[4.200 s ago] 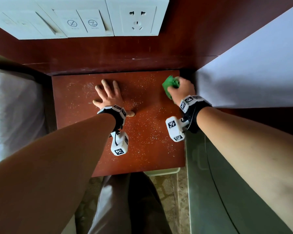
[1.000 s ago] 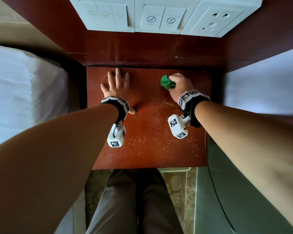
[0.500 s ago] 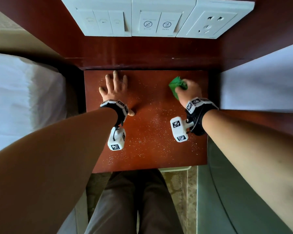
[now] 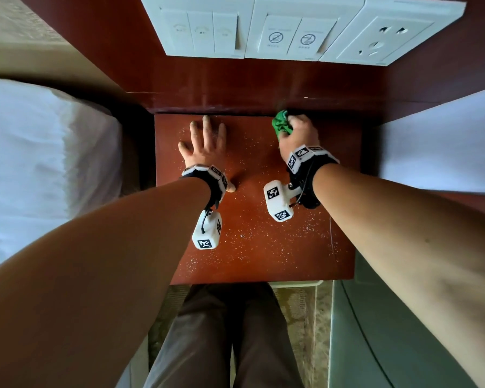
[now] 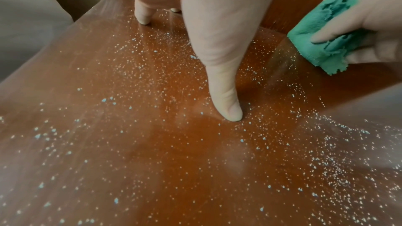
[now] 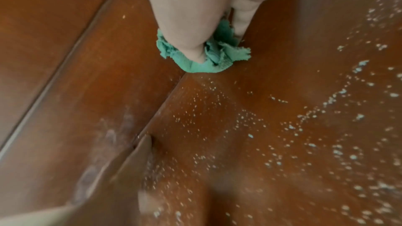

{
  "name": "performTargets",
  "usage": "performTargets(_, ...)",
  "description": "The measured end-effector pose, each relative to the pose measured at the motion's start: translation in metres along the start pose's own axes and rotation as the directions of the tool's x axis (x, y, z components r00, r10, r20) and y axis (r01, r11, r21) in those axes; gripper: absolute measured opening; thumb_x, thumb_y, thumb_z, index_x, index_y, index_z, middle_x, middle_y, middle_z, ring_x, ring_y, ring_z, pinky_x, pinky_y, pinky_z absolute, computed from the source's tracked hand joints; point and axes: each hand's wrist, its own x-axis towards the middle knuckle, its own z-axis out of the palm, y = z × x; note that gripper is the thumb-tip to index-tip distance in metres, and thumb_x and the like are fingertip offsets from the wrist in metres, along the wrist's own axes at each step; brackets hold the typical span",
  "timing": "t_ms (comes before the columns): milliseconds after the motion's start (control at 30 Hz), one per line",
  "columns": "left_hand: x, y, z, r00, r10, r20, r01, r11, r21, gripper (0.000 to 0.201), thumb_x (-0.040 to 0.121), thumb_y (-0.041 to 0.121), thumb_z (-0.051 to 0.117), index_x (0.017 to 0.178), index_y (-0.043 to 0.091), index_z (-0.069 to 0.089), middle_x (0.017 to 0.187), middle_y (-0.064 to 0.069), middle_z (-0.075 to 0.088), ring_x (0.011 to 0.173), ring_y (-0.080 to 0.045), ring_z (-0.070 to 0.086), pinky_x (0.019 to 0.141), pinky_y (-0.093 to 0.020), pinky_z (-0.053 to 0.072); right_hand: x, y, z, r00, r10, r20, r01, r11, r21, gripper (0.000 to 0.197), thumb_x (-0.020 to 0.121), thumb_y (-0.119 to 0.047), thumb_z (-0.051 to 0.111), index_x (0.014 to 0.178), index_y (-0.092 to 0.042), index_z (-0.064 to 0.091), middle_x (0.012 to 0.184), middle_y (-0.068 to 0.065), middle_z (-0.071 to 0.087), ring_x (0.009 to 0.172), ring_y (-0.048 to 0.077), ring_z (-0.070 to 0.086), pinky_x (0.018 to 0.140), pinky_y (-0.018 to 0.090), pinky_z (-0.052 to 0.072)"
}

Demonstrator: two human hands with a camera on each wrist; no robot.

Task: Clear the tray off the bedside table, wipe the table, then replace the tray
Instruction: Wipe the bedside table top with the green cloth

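The red-brown bedside table [image 4: 258, 247] is speckled with white crumbs or droplets across most of its top. My left hand [image 4: 205, 144] lies flat on its far left part, fingers spread, thumb [image 5: 226, 106] pressing the wood. My right hand [image 4: 297, 135] grips a bunched green cloth [image 4: 281, 125] and presses it against the table's far edge, where the top meets the back panel. In the right wrist view the cloth [image 6: 217, 54] sits squeezed between fingers and thumb, right at that seam. The left wrist view shows the cloth [image 5: 322, 40] to its right. No tray is in view.
A white-sheeted bed [image 4: 39, 169] flanks the table on the left and another white surface [image 4: 443, 147] on the right. Wall switches and a socket [image 4: 291, 29] sit on the wooden panel behind. My legs [image 4: 221, 337] stand at the front edge.
My right hand has pushed the green cloth from the table's right side up against the back edge. The left hand stays flat in the same spot.
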Motion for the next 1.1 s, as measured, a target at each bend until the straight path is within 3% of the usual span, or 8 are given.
performTargets(200, 0.000, 0.000, 0.000, 1.000, -0.001, 0.005, 0.001, 1.000, -0.016, 0.159, 0.046, 0.061, 0.089, 0.151, 0.023, -0.025, 0.155, -0.012, -0.035, 0.146, -0.039, -0.020, 0.114, -0.065, 0.011, -0.028, 0.011, 0.005, 0.935, -0.296, 0.193, 0.311, 0.949, -0.050, 0.015, 0.087, -0.005, 0.060, 0.097, -0.011, 0.069, 0.111, -0.003, 0.065, 0.093, 0.017, 0.063, 0.067, 0.017, 0.041)
performTargets(333, 0.001, 0.000, 0.001, 1.000, -0.004, 0.004, 0.004, 1.000, -0.013, 0.160, 0.045, 0.063, 0.088, 0.151, 0.023, -0.025, 0.155, -0.012, -0.036, 0.146, -0.039, -0.020, 0.115, -0.065, 0.012, -0.046, 0.018, -0.004, 0.850, -0.368, 0.376, 0.428, 0.899, -0.088, 0.028, 0.087, -0.010, 0.063, 0.113, -0.015, 0.070, 0.118, -0.003, 0.065, 0.104, 0.016, 0.061, 0.073, 0.011, 0.033)
performTargets(433, 0.001, -0.001, 0.001, 1.000, -0.002, 0.001, 0.002, 1.000, -0.008, 0.159, 0.046, 0.063, 0.087, 0.151, 0.023, -0.025, 0.155, -0.012, -0.036, 0.146, -0.039, -0.020, 0.114, -0.065, 0.013, -0.045, 0.020, -0.014, 0.830, -0.321, 0.456, 0.401, 0.912, -0.087, 0.020, 0.087, -0.017, 0.064, 0.105, -0.015, 0.073, 0.107, 0.000, 0.068, 0.096, 0.019, 0.064, 0.079, 0.023, 0.047)
performTargets(600, 0.001, 0.000, 0.000, 1.000, -0.005, 0.015, 0.005, 1.000, 0.005, 0.159, 0.047, 0.066, 0.086, 0.150, 0.022, -0.027, 0.154, -0.013, -0.037, 0.146, -0.040, -0.020, 0.114, -0.065, 0.013, -0.023, 0.029, -0.027, 0.991, -0.090, 0.097, 0.090, 0.996, 0.007, 0.028, 0.086, -0.018, 0.059, 0.112, -0.011, 0.066, 0.101, -0.005, 0.059, 0.086, 0.011, 0.055, 0.073, 0.020, 0.039)
performTargets(700, 0.002, -0.001, 0.000, 1.000, -0.005, 0.016, 0.004, 1.000, 0.009, 0.159, 0.047, 0.066, 0.085, 0.150, 0.022, -0.028, 0.154, -0.014, -0.037, 0.145, -0.040, -0.020, 0.115, -0.065, 0.013, -0.005, 0.037, -0.026, 0.991, 0.046, -0.122, -0.044, 0.999, 0.017, 0.028, 0.084, -0.018, 0.058, 0.107, -0.006, 0.066, 0.112, 0.010, 0.059, 0.099, 0.025, 0.059, 0.077, 0.026, 0.041)
performTargets(833, 0.003, -0.001, 0.001, 1.000, -0.005, 0.012, 0.005, 1.000, 0.005, 0.161, 0.045, 0.066, 0.086, 0.150, 0.022, -0.028, 0.154, -0.013, -0.037, 0.146, -0.040, -0.020, 0.114, -0.065, 0.013, 0.004, 0.035, -0.014, 0.976, 0.185, -0.111, -0.183, 0.983, 0.032, 0.031, 0.087, -0.015, 0.053, 0.114, -0.006, 0.064, 0.122, 0.013, 0.056, 0.109, 0.031, 0.056, 0.089, 0.030, 0.043)
performTargets(967, 0.002, -0.001, 0.002, 1.000, -0.003, 0.006, 0.003, 1.000, -0.006, 0.159, 0.046, 0.064, 0.087, 0.150, 0.023, -0.026, 0.154, -0.013, -0.037, 0.146, -0.039, -0.021, 0.114, -0.066, 0.012, 0.003, 0.011, 0.002, 0.992, 0.101, -0.075, -0.100, 0.995, 0.026, 0.032, 0.088, -0.016, 0.055, 0.119, -0.014, 0.065, 0.126, 0.006, 0.058, 0.113, 0.027, 0.057, 0.090, 0.028, 0.044)
performTargets(1100, 0.001, -0.001, 0.002, 1.000, -0.004, -0.003, 0.004, 1.000, -0.015, 0.159, 0.045, 0.062, 0.088, 0.151, 0.023, -0.025, 0.155, -0.012, -0.036, 0.146, -0.038, -0.021, 0.114, -0.066, 0.011, -0.001, -0.002, 0.014, 0.990, -0.138, 0.035, 0.138, 0.990, -0.005, 0.024, 0.082, -0.013, 0.060, 0.105, -0.013, 0.069, 0.116, 0.003, 0.064, 0.102, 0.025, 0.062, 0.074, 0.023, 0.040)
